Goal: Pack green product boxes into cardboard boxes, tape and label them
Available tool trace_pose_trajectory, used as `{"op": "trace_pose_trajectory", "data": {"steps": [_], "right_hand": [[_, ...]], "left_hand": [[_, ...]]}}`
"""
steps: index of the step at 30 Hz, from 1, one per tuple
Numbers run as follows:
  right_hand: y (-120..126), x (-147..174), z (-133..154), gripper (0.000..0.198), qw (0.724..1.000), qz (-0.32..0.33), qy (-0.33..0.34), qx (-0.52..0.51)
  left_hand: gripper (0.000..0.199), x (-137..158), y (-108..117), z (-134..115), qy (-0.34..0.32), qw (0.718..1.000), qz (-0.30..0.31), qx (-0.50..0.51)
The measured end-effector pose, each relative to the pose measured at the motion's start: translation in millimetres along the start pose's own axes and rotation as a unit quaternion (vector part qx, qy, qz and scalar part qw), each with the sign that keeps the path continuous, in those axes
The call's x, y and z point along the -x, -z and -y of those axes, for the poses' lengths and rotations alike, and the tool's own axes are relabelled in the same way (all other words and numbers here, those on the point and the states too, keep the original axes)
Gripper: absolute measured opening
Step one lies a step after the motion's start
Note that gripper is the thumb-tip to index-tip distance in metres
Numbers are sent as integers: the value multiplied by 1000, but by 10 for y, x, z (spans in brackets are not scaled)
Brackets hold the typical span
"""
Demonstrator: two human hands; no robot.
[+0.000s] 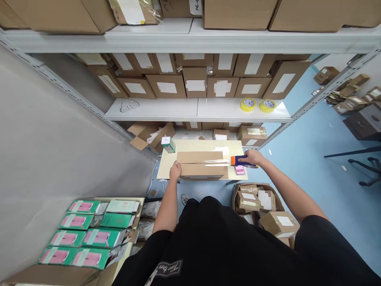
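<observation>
A closed cardboard box [202,170] lies on a small pale yellow table [169,169]. My left hand [175,170] grips the box's left end, its fingers closed at the top corner by the seam. In my right hand [253,157] is a blue and orange tape dispenser [238,160], held just past the box's right end. A strip of clear tape [216,162] stretches from the dispenser leftward over the top seam. At the table's back left stands a small green and white box [168,144]. A small pink item [239,170] lies below the dispenser.
Yellow tape rolls [248,104] sit on the shelf [166,109] ahead, before rows of labelled boxes. An open carton [143,135] is at the left. Packed parcels fill a large carton [278,198] at my right. Green and pink boxes [74,221] cover a left side table.
</observation>
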State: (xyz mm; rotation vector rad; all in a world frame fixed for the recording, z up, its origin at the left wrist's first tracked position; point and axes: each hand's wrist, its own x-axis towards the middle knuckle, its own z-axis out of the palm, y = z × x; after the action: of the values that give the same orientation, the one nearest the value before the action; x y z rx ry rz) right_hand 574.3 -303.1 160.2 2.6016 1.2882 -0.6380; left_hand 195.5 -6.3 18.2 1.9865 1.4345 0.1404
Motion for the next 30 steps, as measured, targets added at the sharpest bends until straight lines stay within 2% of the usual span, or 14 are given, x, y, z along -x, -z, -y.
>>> {"op": "trace_pose_trajectory", "data": {"steps": [3,5,9,12,14,17,21,23,26,30], "right_hand": [[-66,1,-213,53,1000,11,-13,7],[-141,-47,-184,54,1000,15,-25,3],[-358,-225,246,55,998,-3,-61,-5],[-578,-315,669,49,998,-15,-52,-34],[-768,-297,879,41,997,-10,-54,-51],[-1140,-154,1025,38,995,11,-63,-72],[-1690,62,987,47,969,0,-175,-175],[-1884,114,925,45,957,-1,-191,-219],[-2024,109,827,32,954,-1,-181,-241],[-2053,8,744,30,954,-11,-171,-246]], "left_hand": [[55,-7,10,0,-2,1000,3,-8],[54,-7,19,-4,-3,1000,4,-14],[53,1,40,-18,-2,1000,3,-30],[53,11,61,-23,-2,999,1,-46],[53,17,78,-24,-4,998,-2,-57],[50,16,98,-32,-8,997,-8,-70],[46,-14,121,-46,-9,996,-13,-86],[44,-42,157,-34,-9,995,-16,-93],[43,-88,273,32,-3,994,-17,-106],[45,-135,487,174,15,992,-20,-127]]}}
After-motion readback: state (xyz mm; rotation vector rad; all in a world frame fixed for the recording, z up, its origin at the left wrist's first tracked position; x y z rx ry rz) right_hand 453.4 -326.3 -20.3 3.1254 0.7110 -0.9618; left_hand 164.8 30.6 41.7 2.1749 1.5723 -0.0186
